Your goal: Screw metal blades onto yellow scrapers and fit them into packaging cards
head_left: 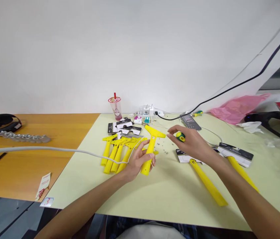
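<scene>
My left hand (140,161) is wrapped round the grip of a yellow T-shaped scraper handle (152,141), its wide head pointing up. Just right of that head is my right hand (188,141), with a green-and-yellow screwdriver (180,136) tucked in the palm. Its thumb and forefinger are close together near the head's right end; whether they pinch something small I cannot make out. Several more yellow scraper handles (116,154) lie on the table left of my left hand. Small metal screws (164,151) are scattered between the hands. Under my right arm lies a scraper with a long yellow handle (208,182).
Black-and-white blade cards (125,124) lie behind the handles, near a plastic cup (116,109) with a red straw. A power strip (146,110), a phone (191,121) and a pink bag (238,108) are along the wall. A white cable (80,151) crosses in front of my left wrist.
</scene>
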A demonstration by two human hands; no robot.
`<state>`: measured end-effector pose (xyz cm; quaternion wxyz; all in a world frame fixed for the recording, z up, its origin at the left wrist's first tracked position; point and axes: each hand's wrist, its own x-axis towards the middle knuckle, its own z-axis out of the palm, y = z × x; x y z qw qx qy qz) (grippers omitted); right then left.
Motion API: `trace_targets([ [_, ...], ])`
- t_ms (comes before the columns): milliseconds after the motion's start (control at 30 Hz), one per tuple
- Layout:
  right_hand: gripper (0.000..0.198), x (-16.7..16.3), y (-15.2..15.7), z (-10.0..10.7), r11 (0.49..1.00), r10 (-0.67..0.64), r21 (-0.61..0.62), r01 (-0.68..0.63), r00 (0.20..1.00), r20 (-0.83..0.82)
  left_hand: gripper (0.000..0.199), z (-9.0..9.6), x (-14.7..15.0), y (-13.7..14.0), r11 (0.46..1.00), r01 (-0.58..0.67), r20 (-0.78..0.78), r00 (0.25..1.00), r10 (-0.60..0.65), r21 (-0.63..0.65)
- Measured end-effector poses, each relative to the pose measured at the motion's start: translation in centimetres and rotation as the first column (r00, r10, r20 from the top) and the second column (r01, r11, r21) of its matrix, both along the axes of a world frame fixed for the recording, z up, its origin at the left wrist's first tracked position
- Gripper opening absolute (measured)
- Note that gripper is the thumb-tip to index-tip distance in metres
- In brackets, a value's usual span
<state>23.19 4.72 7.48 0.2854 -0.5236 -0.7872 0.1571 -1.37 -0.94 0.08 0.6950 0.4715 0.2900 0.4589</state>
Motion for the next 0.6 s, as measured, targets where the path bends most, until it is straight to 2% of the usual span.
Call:
trace_targets([
  [67, 0.026, -0.8, 1.6, 1.0, 0.998, 0.057, 0.001, -0.057, 0.996, 0.067, 0.070, -0.4, -0.1, 0.2, 0.999, 0.025, 0.033, 0.999, -0.023, -0.043],
  [200, 0.020, -3.2, 5.4, 2.7, 0.991, 0.130, 0.016, -0.135, 0.974, 0.186, 0.057, -1.0, 0.2, 0.0, 0.991, 0.029, 0.037, 0.999, -0.024, -0.133],
  [300, 0.021, -6.5, 8.4, 3.0, 0.978, 0.206, -0.042, -0.203, 0.934, 0.290, 0.052, -1.1, 0.5, -0.3, 0.985, 0.032, 0.002, 0.999, -0.032, -0.167],
  [367, 0.024, -9.4, 10.4, 2.4, 0.943, 0.330, -0.105, -0.315, 0.854, 0.401, 0.049, -1.2, 0.5, -0.5, 0.983, 0.044, 0.012, 0.999, -0.042, -0.179],
  [433, 0.022, -12.5, 12.1, 1.1, 0.910, 0.413, -0.185, -0.370, 0.798, 0.438, 0.049, -1.2, 0.5, -0.7, 0.978, 0.058, 0.029, 0.998, -0.054, -0.200],
  [600, 0.028, -18.0, 15.7, -3.1, 0.834, 0.545, -0.387, -0.394, 0.698, 0.465, 0.055, -0.8, -0.1, -0.8, 0.964, 0.071, 0.068, 0.996, -0.055, -0.255],
])
